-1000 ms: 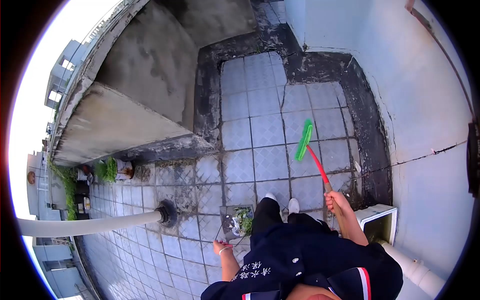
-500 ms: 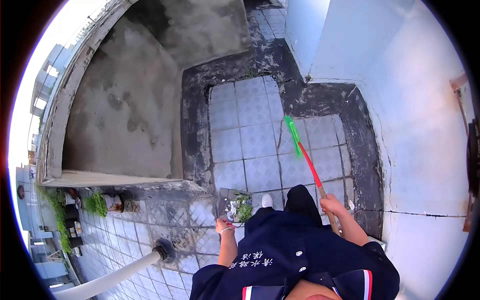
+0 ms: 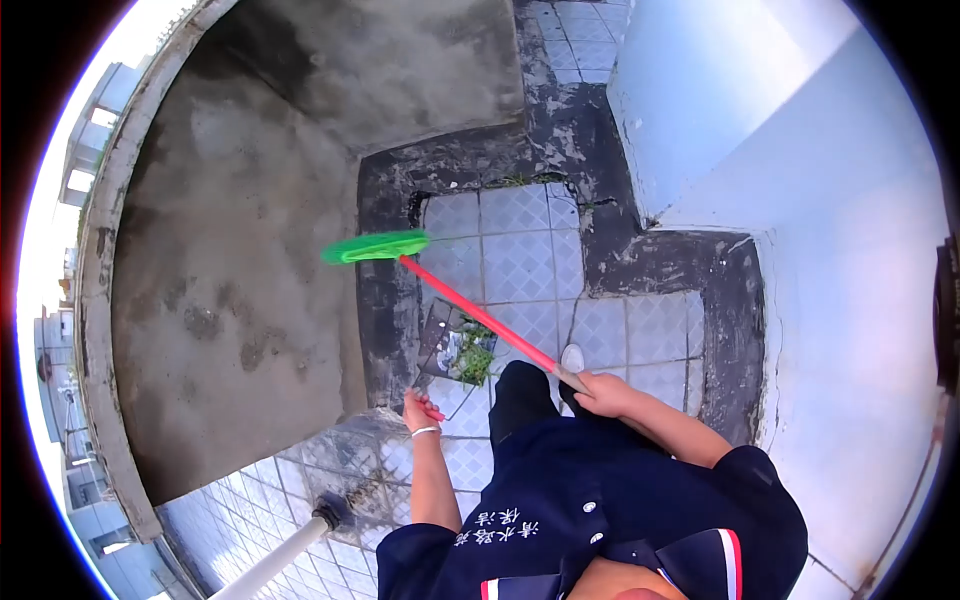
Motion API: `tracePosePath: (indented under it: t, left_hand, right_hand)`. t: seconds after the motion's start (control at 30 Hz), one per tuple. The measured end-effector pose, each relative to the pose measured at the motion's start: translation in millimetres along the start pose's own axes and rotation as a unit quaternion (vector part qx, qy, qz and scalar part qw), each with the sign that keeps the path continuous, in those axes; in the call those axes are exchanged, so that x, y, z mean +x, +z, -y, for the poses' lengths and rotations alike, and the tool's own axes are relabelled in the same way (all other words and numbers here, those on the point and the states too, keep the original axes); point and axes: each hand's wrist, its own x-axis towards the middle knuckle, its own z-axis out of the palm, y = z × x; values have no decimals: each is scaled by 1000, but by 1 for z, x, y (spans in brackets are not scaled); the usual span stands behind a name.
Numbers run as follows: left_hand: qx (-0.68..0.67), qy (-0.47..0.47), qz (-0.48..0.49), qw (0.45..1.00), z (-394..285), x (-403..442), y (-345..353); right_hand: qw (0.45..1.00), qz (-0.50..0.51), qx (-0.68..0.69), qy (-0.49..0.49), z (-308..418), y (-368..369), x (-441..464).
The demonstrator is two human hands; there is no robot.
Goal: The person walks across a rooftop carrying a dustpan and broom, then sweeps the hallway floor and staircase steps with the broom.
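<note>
My right hand (image 3: 604, 394) is wrapped around the handle of a broom (image 3: 485, 318), red with a bare end near my grip. Its green bristle head (image 3: 378, 247) shows at the left, over the dark border and the foot of the concrete wall; I cannot tell whether it touches either. My left hand (image 3: 420, 410) is closed on the pink-gripped handle of a dark dustpan (image 3: 433, 333). Green weeds (image 3: 474, 356) and pale scraps of litter lie in the pan, which is in front of my legs, below the broom handle.
A stained concrete wall (image 3: 230, 290) rises on the left, a pale blue wall (image 3: 850, 250) on the right. Dark rough borders (image 3: 670, 265) frame the patterned floor tiles (image 3: 530, 265). A white pipe (image 3: 275, 560) stands at the lower left.
The broom has swung from the right across to the left, its head now near the concrete wall. My left hand and the dustpan have moved forward, and my view has shifted as I step.
</note>
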Motion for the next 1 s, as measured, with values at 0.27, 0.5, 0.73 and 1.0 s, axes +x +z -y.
tracePosePath:
  t: [0.27, 0.5, 0.73, 1.0]
  left_hand:
    - [-50, -21, 91, 994, -41, 69, 175]
    - [90, -1, 26, 996, -8, 145, 234]
    - [101, 3, -16, 995, 3, 182, 273]
    - [81, -33, -115, 990, -29, 202, 339]
  right_hand:
    - [981, 76, -97, -148, 20, -84, 129]
    - [978, 154, -70, -126, -14, -141, 180]
    - [997, 49, 6, -63, -124, -163, 367]
    - [957, 100, -265, 62, -250, -133, 670]
